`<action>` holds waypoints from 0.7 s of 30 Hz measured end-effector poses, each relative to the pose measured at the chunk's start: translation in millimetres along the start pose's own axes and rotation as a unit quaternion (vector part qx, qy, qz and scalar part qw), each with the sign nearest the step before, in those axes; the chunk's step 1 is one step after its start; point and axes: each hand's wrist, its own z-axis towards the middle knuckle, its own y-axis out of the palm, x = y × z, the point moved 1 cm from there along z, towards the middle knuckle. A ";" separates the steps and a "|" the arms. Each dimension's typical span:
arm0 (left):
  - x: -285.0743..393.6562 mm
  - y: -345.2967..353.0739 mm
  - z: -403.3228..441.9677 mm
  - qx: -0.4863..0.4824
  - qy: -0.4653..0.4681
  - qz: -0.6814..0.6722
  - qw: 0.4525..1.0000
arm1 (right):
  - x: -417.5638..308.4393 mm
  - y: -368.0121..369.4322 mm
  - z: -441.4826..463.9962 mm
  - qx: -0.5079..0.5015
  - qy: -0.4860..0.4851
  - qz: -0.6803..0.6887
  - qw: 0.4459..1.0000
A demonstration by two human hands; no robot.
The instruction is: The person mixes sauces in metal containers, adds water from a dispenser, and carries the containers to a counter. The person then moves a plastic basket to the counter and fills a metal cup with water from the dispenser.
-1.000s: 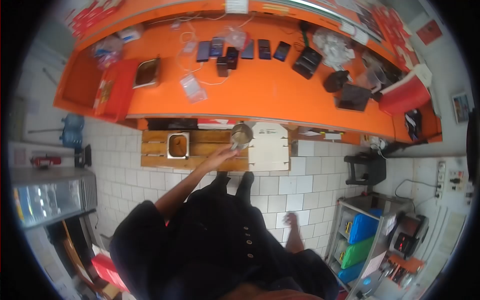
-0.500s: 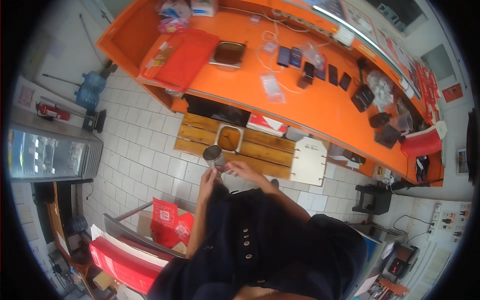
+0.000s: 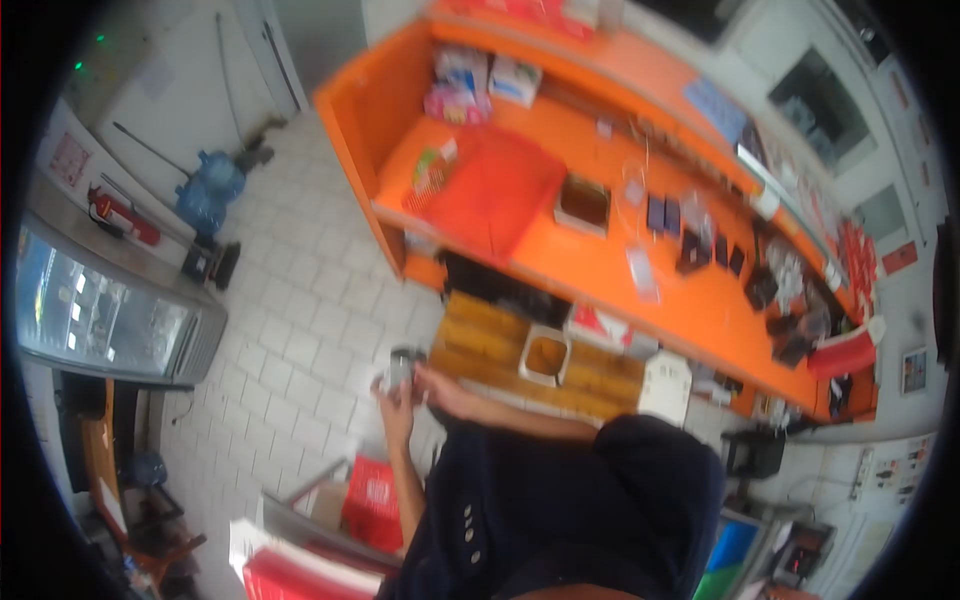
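Note:
A small cylindrical metal cup (image 3: 402, 364) with a dark open mouth is held upright in front of my body, over the tiled floor. My left hand (image 3: 393, 397) is closed around its lower part. From the other side, the fingers of my right hand (image 3: 440, 388) close on the cup near its base; blur hides their exact grip. To the right of both hands, a square metal pan with brown contents (image 3: 545, 357) rests on a slatted wooden bench (image 3: 470, 335).
An orange counter (image 3: 590, 265) carries a red bag (image 3: 490, 190), another metal pan (image 3: 583, 204) and several phones. A white board (image 3: 665, 388) lies at the bench's right end. Red boxes (image 3: 300, 575) stand near my left arm. A glass-door fridge (image 3: 110, 310) is at left.
My view has turned and shifted left, so the counter and bench appear farther right. Both hands, with the metal cup, have moved away from the bench pan to over the floor.

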 end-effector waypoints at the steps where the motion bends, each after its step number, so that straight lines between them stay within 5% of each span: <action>1: -5.6 -14.2 19.8 0.008 0.010 -0.009 1.000 | 1.5 0.1 32.2 0.011 0.017 0.033 0.999; 8: 16.6 -154.6 152.4 0.041 -0.054 0.014 0.998 | -42.0 115.3 205.6 0.001 0.119 -0.029 0.993; 11: 37.9 -225.0 175.2 0.115 -0.060 -0.019 0.991 | -36.0 151.6 292.1 -0.074 0.055 -0.127 0.988; 15: 39.0 -338.6 192.5 0.231 -0.072 0.090 0.966 | -45.9 214.4 404.8 -0.098 0.179 -0.242 0.949; 19: 19.9 -420.3 176.2 0.362 -0.138 0.007 0.922 | -22.1 204.8 523.6 -0.155 0.203 -0.557 0.790; 21: -29.9 -457.7 177.1 0.419 -0.118 -0.033 0.900 | -6.6 176.1 589.1 -0.222 0.243 -0.684 0.651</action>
